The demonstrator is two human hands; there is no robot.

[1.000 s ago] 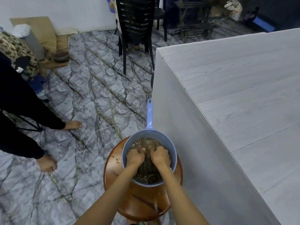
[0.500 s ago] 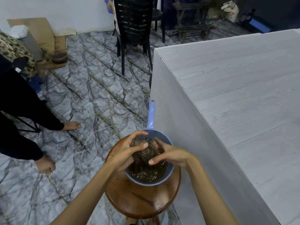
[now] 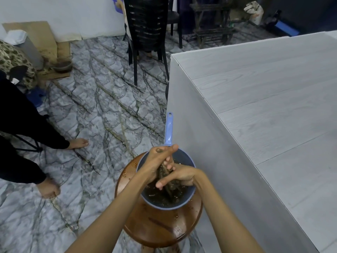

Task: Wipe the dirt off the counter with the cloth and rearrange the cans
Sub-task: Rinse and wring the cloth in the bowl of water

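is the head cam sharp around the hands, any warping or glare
Head view: left hand, right hand and cloth slightly motion-smeared; counter edges bend slightly from the wide lens; dim, bluish light, only a soft sheen on the wooden stool.

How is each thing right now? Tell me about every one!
cloth, dark and soggy-looking, squeezed between both hands above the scoop.
left hand, grips the cloth's upper part.
right hand, grips the cloth lower down.
blue scoop, upright on the stool, holding dark dirty water.
stool, upright, top splashed.
counter, beside the stool, untouched by the hands.
black chair, upright on the floor.
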